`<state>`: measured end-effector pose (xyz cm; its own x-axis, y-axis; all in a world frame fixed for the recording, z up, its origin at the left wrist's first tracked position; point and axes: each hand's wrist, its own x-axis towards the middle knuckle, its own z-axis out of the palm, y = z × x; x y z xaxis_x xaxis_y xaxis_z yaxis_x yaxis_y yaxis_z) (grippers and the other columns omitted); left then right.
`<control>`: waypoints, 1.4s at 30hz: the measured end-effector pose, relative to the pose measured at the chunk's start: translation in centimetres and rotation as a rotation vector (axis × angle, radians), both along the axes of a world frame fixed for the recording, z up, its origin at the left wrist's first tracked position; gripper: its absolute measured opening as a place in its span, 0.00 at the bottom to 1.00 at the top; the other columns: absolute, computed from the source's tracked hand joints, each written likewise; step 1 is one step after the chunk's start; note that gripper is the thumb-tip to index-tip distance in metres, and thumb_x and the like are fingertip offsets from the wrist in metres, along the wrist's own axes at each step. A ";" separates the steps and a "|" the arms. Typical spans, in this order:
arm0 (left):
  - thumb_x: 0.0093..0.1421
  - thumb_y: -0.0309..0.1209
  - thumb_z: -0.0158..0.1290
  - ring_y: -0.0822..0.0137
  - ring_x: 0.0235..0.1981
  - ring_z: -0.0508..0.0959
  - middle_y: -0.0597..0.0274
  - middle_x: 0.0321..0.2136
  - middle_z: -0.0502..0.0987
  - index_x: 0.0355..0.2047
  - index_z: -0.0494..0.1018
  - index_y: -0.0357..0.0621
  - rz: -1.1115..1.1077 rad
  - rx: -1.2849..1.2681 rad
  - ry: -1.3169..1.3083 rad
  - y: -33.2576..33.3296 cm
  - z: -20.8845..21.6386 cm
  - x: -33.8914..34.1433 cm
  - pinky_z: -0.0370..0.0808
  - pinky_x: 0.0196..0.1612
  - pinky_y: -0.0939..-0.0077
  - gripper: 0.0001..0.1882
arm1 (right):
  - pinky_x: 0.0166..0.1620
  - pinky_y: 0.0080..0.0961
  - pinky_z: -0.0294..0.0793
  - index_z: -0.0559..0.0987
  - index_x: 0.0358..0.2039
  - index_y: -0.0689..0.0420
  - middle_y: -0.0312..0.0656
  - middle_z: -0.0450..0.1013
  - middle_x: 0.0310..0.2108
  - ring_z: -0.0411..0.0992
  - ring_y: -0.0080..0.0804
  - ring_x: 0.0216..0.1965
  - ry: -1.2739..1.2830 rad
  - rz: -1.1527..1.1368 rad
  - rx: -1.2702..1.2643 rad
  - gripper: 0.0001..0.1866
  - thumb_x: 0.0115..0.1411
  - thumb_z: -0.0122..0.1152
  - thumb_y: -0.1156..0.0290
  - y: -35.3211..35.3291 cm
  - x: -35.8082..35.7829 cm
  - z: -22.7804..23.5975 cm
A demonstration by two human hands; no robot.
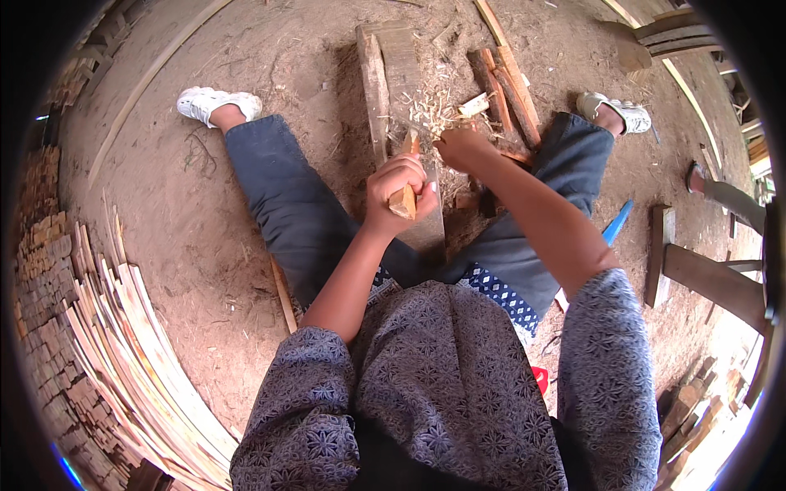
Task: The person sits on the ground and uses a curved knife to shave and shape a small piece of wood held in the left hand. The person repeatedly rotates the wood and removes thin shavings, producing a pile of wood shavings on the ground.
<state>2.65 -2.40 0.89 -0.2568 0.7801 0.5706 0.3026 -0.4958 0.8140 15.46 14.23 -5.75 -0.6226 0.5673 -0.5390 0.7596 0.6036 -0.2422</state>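
Between the outstretched legs of a person seated on the dirt floor point(188, 221), a grey wooden block point(393, 74) lies lengthwise, its far part strewn with pale wood shavings point(430, 106). The left hand point(397, 188) is closed in a fist around a short piece of orange-brown wood point(404, 199): the fingers point(391, 173) curl fully over its upper side, the thumb presses on the right, and the cut end of the piece pokes out below the fist, while its other end shows just above the knuckles toward the shavings. The piece stands roughly upright in the grip, over the near part of the block. The right hand point(463, 146) sits just beyond and to the right of the left, also curled shut, its fingers bent downward over the shavings; what they grip cannot be made out from this angle. The two hands are near each other but not touching. Several reddish wood billets point(508, 94) lie beside the block on the right, close to the right knee. A fanned stack of thin pale wooden slats point(123, 344) curves along the left edge of the floor, and a heavy wooden mallet point(696, 274) rests at the right.
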 end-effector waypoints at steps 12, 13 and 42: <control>0.43 0.15 0.59 0.58 0.24 0.76 0.60 0.20 0.71 0.19 0.62 0.44 -0.147 -0.015 0.121 0.4 0.4 -0.3 0.80 0.49 0.59 0.16 | 0.54 0.50 0.79 0.83 0.50 0.60 0.58 0.80 0.51 0.80 0.54 0.53 -0.158 -0.069 -0.052 0.17 0.67 0.53 0.68 -0.2 0.2 3.2; 0.43 0.15 0.59 0.57 0.24 0.76 0.60 0.20 0.71 0.19 0.62 0.44 -0.149 -0.018 0.111 0.2 0.3 -0.2 0.80 0.49 0.59 0.16 | 0.54 0.50 0.80 0.83 0.50 0.60 0.59 0.79 0.51 0.80 0.55 0.52 -0.130 -0.065 -0.044 0.17 0.68 0.53 0.67 -0.5 0.3 3.2; 0.40 0.16 0.57 0.55 0.22 0.69 0.58 0.18 0.65 0.18 0.58 0.43 -0.265 -0.039 0.143 1.2 1.3 -1.1 0.70 0.31 0.66 0.16 | 0.54 0.51 0.79 0.82 0.50 0.59 0.56 0.81 0.49 0.80 0.54 0.52 -0.101 -0.010 -0.052 0.17 0.69 0.51 0.66 -1.1 1.2 4.4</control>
<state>1.50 -1.20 2.20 0.0390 0.8311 0.5547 0.2795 -0.5421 0.7925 16.69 13.15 -1.33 -0.5581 0.5426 -0.6278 0.7875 0.5846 -0.1949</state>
